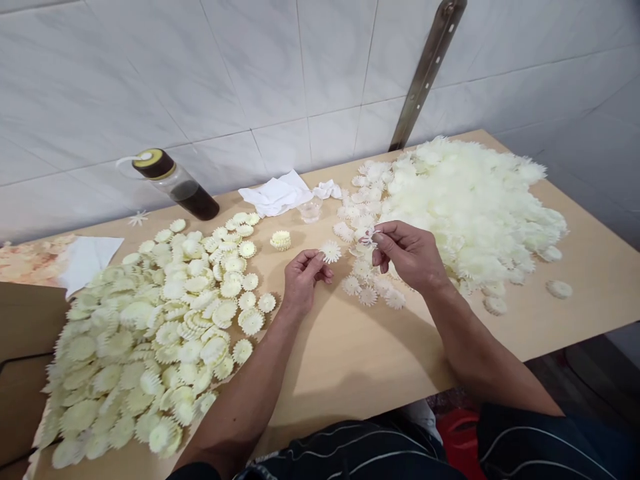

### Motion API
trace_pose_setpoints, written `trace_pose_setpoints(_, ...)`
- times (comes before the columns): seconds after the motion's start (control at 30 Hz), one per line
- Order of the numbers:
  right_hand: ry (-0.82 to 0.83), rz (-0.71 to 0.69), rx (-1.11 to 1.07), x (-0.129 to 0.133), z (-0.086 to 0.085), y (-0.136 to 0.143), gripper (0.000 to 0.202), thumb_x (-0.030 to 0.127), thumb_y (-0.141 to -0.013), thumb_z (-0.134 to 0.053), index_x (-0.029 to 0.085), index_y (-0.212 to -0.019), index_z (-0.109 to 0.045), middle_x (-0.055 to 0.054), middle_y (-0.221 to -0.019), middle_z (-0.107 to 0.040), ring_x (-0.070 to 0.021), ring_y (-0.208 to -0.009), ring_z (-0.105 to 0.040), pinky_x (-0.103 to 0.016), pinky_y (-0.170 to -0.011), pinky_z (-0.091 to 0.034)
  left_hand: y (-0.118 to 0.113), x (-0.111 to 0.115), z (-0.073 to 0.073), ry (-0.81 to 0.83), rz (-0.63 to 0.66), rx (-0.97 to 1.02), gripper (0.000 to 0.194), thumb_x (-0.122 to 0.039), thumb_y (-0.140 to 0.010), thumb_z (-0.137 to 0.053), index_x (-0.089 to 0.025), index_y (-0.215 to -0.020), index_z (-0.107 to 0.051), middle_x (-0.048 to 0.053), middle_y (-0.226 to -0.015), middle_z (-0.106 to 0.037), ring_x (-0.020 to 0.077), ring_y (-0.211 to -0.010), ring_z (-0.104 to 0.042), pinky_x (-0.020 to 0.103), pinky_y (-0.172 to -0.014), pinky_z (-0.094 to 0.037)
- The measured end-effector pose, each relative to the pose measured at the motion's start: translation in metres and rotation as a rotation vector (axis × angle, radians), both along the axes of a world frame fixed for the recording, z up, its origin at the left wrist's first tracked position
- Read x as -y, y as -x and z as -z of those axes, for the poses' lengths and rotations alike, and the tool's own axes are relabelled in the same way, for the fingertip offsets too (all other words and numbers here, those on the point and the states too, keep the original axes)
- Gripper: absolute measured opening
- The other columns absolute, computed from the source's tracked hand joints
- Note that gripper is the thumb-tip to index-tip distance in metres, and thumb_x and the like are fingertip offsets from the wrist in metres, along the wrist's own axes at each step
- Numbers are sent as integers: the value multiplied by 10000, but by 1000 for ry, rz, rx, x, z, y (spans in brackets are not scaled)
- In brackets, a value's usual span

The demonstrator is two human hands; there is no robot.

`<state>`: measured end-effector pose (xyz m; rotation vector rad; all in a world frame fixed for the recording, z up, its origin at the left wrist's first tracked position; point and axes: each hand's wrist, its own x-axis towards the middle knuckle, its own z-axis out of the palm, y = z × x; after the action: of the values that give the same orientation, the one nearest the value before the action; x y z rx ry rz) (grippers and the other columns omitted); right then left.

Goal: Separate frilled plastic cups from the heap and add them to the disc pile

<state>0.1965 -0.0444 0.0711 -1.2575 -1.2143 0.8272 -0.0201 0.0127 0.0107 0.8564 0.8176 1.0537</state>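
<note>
My left hand [303,278] pinches a small cream toothed disc [331,251] by its edge, just above the wooden table [360,353]. My right hand [407,253] is closed on a small white spiky piece [369,236] at its fingertips, close to the disc. A broad spread of stacked yellowish discs [150,333] lies left of my left hand. A big heap of pale loose discs [470,207] rises behind and right of my right hand. A few single discs [370,290] lie on the table below my right hand.
A dark-capped bottle [175,183] lies tilted near the tiled wall at back left. White cloth [277,193] and a small clear cup [310,210] sit at the back centre. A metal bar [425,70] leans on the wall. A short stack of discs [281,240] stands alone.
</note>
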Motion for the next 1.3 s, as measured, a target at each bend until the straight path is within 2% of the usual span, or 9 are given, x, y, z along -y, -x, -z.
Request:
trace_pose_setpoints(0.13, -77, 180, 238, 2, -3, -14, 255, 463, -1020, -721, 222, -1058, -794, -1, -679, -721, -139, -501, -636, -283, -478, -575, 0, 0, 0, -5, 11, 3, 398, -462, -733, -939, -179, -880, -700, 4, -663, -683, 139, -566, -654, 246, -509, -516)
trace_pose_setpoints(0.3, -224, 610, 764, 6, -7, -61, 192, 253, -994, -703, 262, -1128, -840, -71, -1198, -809, -184, -808, -743, -342, -693, -635, -2, 3, 2, -59, 38, -42, 414, -493, -757, -925, -169, -880, -699, 24, -602, -695, 143, -521, -638, 245, -496, -518)
trace_pose_setpoints(0.43, -275, 769, 814, 6, -11, -66, 234, 217, -926, -767, 233, -1151, -829, -110, -1319, -770, -154, -766, -702, -303, -642, -580, -4, 3, 3, -101, 40, -77, 444, -532, -765, -919, -159, -881, -708, 36, -602, -714, 129, -476, -613, 243, -480, -519)
trace_pose_setpoints(0.57, -175, 614, 653, 4, -9, -32, 135, 352, -989, -756, 223, -1012, -787, -48, -884, -798, -157, -685, -681, -292, -618, -547, -4, 5, -1, -132, 52, -115, 452, -548, -783, -909, -155, -883, -711, 29, -610, -717, 120, -482, -615, 233, -492, -522)
trace_pose_setpoints(0.67, -123, 490, 633, 1, -3, -13, 126, 333, -953, -777, 216, -918, -743, -8, -747, -735, -151, -620, -646, -291, -591, -519, -4, 6, -3, -141, 54, -138, 462, -564, -786, -902, -152, -876, -713, 25, -603, -711, 117, -481, -614, 232, -492, -521)
trace_pose_setpoints(0.87, -88, 456, 584, -1, -1, -13, 120, 319, -964, -715, 216, -995, -769, -50, -909, -791, -174, -723, -682, -320, -684, -562, -6, 6, 0, -145, 29, -118, 477, -573, -780, -905, -152, -889, -708, 18, -587, -701, 119, -465, -598, 233, -462, -509)
trace_pose_setpoints(0.97, 4, 238, 512, 0, 0, -2, 268, 433, -1002, -688, 213, -1112, -793, -75, -976, -812, -189, -752, -698, -328, -692, -567, -6, 7, 0, -166, 33, -133, 488, -585, -789, -901, -150, -901, -713, 13, -586, -695, 122, -472, -603, 236, -467, -520)
trace_pose_setpoints(1.1, 165, 5, 502, 0, 10, 18, 404, 547, -975, -706, 204, -1168, -798, -34, -767, -753, -161, -568, -592, -312, -579, -472, -7, 11, -1, -230, 55, -181, 488, -603, -828, -873, -145, -919, -731, 5, -585, -682, 119, -484, -611, 239, -491, -539)
trace_pose_setpoints(1.3, 229, -24, 479, -4, 21, 28, 296, 490, -941, -719, 209, -884, -789, -1, -653, -671, -155, -569, -535, -307, -580, -399, -7, 12, 0, -272, 73, -197, 481, -609, -851, -853, -147, -912, -734, 5, -584, -684, 121, -486, -617, 241, -499, -547)
